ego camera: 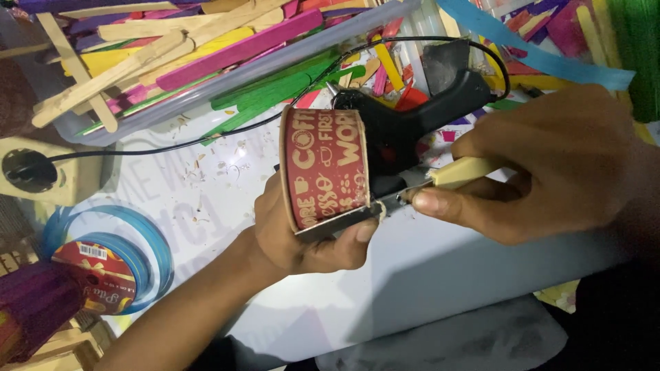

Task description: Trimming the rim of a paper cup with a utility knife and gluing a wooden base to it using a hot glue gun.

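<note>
Left hand (pixel 302 230) is closed around the red paper cup (pixel 323 168), which lies on its side above the white board (pixel 426 268), thumb pressed at the cup's lower edge. Right hand (pixel 550 165), just right of the cup, grips the pale handle of a knife (pixel 419 185); the blade runs along the cup's lower edge, apparently in contact, though the contact point is partly hidden. Directly behind the cup lies a black glue gun (pixel 426 110), its cord trailing left. Left of the cup and below it sits a blue ribbon spool (pixel 113 264). Beyond the cup, a clear tray (pixel 289 58) holds coloured craft sticks (pixel 227 48).
</note>
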